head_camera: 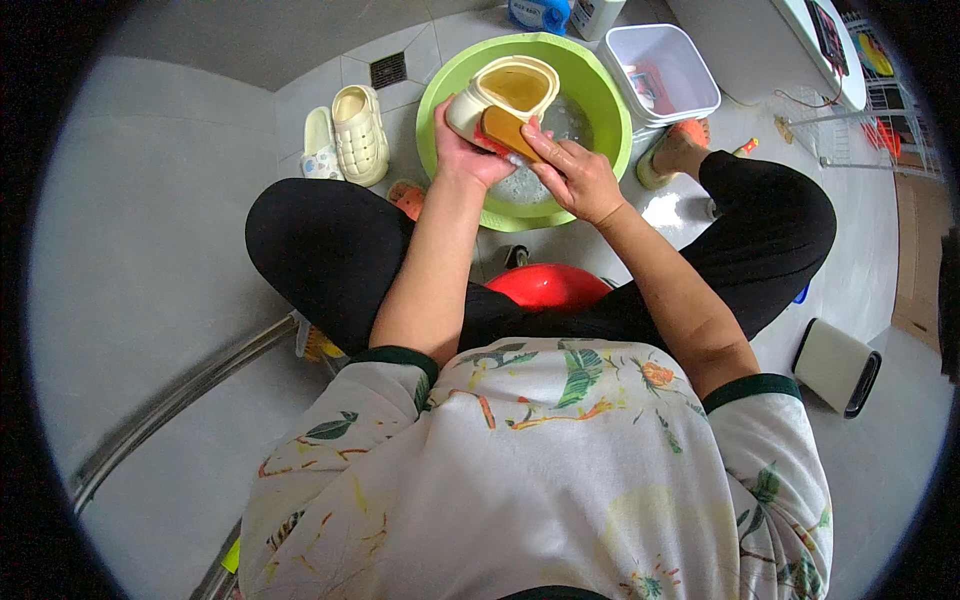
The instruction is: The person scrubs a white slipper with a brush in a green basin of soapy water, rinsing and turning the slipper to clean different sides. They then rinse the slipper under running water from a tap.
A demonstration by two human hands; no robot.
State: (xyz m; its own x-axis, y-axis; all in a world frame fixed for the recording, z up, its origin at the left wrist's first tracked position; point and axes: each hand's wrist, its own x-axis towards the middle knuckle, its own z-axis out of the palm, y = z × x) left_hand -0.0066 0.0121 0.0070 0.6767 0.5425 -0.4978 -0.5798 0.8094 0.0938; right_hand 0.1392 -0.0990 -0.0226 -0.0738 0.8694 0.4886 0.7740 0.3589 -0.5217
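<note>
My left hand point(466, 154) grips a cream rubber clog point(466, 109) from its left and underside, over a green plastic basin point(611, 142). In my right hand point(576, 174) is a scrub brush point(508, 133) with a flat brown back. Its red bristles rest against the clog's near side, where some white suds show. Soapy water point(525, 186) with bubbles lies in the basin below. The clog's opening faces up towards me, showing a yellowish inside. Part of the clog is hidden behind the brush and my left hand's fingers.
Left of the basin stand another cream clog point(361, 135) and a white patterned slipper point(321, 146), near a floor drain point(388, 70). A white plastic bin point(660, 112) and a blue bottle point(540, 15) stand behind. A red seat point(549, 285) is between my legs. At right is a wire rack point(862, 150).
</note>
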